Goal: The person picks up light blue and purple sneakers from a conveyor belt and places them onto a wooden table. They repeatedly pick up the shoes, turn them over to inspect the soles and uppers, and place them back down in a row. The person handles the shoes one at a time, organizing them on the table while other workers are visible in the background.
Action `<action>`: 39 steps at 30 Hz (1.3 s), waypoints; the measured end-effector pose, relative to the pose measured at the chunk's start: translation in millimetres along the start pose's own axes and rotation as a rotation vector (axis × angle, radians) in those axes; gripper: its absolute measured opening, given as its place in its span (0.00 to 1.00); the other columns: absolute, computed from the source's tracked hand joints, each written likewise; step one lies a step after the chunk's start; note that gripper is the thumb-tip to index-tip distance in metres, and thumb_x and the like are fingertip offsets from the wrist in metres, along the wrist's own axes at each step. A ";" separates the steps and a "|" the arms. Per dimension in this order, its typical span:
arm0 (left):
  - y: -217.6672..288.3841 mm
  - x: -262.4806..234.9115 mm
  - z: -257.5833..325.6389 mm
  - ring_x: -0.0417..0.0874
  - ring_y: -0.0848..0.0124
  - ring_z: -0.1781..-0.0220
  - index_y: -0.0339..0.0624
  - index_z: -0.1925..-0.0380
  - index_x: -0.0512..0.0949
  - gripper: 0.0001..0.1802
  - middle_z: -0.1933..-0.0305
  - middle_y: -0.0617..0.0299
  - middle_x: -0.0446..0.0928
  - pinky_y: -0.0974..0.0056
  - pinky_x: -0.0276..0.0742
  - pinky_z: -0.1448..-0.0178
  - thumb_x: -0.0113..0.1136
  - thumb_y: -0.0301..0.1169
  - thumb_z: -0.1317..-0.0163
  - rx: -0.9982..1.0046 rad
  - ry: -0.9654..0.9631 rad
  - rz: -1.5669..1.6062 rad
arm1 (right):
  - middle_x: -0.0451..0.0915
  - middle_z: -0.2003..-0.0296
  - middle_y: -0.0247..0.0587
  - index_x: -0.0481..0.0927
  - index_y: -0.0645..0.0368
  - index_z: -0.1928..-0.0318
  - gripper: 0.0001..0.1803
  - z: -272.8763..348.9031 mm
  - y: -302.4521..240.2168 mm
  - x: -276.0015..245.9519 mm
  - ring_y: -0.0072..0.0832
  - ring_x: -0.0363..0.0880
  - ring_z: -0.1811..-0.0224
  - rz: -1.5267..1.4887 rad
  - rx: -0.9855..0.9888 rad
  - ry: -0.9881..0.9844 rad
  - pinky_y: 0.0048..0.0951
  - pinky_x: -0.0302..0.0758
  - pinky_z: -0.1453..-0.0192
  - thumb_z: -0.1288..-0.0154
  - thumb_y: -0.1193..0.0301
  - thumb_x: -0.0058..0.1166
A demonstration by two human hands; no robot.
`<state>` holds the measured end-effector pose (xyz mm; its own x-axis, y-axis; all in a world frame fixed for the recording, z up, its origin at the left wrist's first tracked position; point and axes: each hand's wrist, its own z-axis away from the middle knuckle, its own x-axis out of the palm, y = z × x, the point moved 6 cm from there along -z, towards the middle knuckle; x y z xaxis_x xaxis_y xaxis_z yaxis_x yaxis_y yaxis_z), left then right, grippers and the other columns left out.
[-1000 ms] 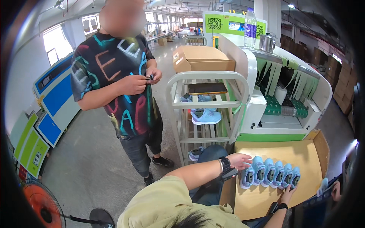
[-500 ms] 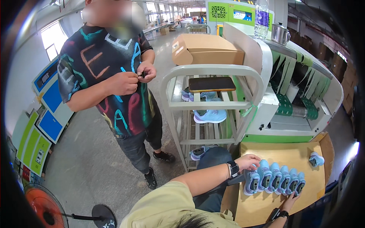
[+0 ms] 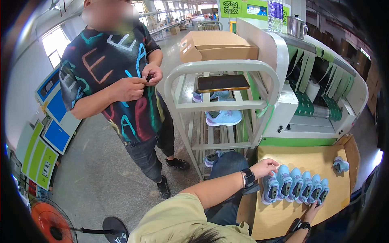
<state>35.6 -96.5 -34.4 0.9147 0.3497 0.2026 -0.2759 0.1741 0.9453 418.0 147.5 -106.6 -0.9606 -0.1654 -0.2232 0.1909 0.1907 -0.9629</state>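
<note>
Hemmed at both ends

The left hand (image 3: 266, 167), loosely open, and right hand (image 3: 312, 212), grip unclear, flank six pale-blue fabric sneakers (image 3: 296, 177), side by side across the tan counter (image 3: 275, 220), lengths pointing away; the right touches the end one.

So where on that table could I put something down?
Try the bare tabletop between the six-shoe row and the near edge, left of the right hand. There's also a patch between the row and the machine. It's crowded along the row: shoes stand side by side, with the left hand at its left end.
</note>
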 end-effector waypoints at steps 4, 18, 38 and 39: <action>-3.2 -0.6 -2.4 0.79 0.76 0.58 0.44 0.41 0.72 0.19 0.53 0.63 0.81 0.70 0.70 0.55 0.52 0.35 0.31 0.025 -0.003 -0.011 | 0.54 0.29 0.52 0.45 0.54 0.25 0.33 7.3 -16.1 6.8 0.41 0.62 0.30 -0.015 0.001 0.003 0.38 0.63 0.29 0.22 0.62 0.41; 5.5 5.6 1.9 0.80 0.74 0.62 0.38 0.46 0.74 0.15 0.58 0.60 0.81 0.70 0.76 0.57 0.53 0.31 0.31 0.090 0.011 0.053 | 0.53 0.28 0.53 0.46 0.55 0.25 0.32 -1.8 2.7 0.2 0.40 0.58 0.29 -0.039 0.012 -0.004 0.37 0.59 0.27 0.22 0.63 0.40; -0.3 8.0 -3.0 0.80 0.73 0.61 0.37 0.45 0.73 0.15 0.57 0.59 0.80 0.69 0.77 0.53 0.51 0.30 0.29 0.126 -0.037 0.050 | 0.56 0.30 0.54 0.46 0.57 0.25 0.33 2.0 -4.2 0.0 0.41 0.61 0.30 0.020 -0.021 -0.011 0.37 0.62 0.29 0.22 0.61 0.41; -0.1 7.8 -2.4 0.80 0.73 0.61 0.37 0.45 0.73 0.15 0.57 0.59 0.80 0.69 0.77 0.53 0.51 0.30 0.29 0.129 -0.035 0.053 | 0.56 0.30 0.55 0.46 0.57 0.25 0.33 2.2 -4.9 0.8 0.41 0.61 0.30 0.037 -0.026 -0.007 0.37 0.62 0.29 0.22 0.61 0.41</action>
<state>42.1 -91.6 -33.5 0.9102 0.3223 0.2601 -0.2860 0.0352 0.9576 416.7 144.3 -102.4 -0.9516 -0.1643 -0.2599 0.2211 0.2218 -0.9497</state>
